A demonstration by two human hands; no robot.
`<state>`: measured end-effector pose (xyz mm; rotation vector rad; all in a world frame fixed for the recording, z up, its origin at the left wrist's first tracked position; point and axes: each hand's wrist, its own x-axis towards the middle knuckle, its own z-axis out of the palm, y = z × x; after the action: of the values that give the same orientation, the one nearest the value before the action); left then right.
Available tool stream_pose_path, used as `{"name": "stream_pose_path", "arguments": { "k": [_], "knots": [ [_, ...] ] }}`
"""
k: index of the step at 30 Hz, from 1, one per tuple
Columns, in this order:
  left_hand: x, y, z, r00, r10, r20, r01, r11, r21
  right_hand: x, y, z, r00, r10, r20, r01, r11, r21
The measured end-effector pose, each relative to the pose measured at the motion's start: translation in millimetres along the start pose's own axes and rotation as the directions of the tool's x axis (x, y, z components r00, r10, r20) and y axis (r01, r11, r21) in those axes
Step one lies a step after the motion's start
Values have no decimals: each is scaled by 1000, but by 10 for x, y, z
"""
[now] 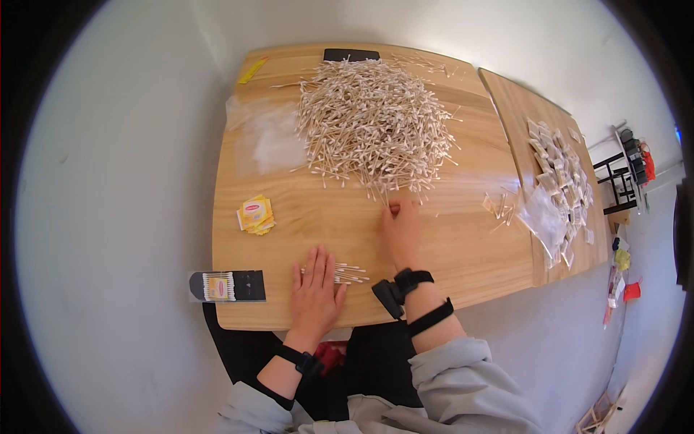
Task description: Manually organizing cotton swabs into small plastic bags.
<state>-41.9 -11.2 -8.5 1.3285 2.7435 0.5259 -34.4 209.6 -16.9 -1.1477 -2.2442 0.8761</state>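
My left hand [316, 295] lies flat near the table's front edge, fingers stretched out. It rests over a small row of cotton swabs [351, 273], whose white tips stick out to its right; part of the row is hidden under the palm. Farther up and to the right, my right hand [402, 230] is closed in a pinch at the near edge of a big heap of cotton swabs [376, 119]. A few swab sticks run into its fingertips; how many it grips is hidden.
Left of the heap lie clear plastic bags [273, 141]. Yellow cards [256, 215] are stacked at the left, above a packed swab pouch [219, 286] on the corner. Loose swabs [499, 207] and many filled packets [560, 173] are at the right, across the table seam.
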Motion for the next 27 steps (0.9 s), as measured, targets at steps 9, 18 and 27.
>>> {"name": "stream_pose_path", "arguments": {
  "k": [9,18,27],
  "knots": [
    [-22,-36,-49,1000,-11,-16,10,1000,-13,-627,-60,-194,980,-72,186,64,997,51],
    [-64,-41,4,993,-42,-107,34,996,-80,-537,-239,-24,950,-207,234,151,960,235],
    [-16,-29,-43,998,-38,-41,35,997,-61,-404,-259,-15,942,-237,238,220,971,96]
  ]
}}
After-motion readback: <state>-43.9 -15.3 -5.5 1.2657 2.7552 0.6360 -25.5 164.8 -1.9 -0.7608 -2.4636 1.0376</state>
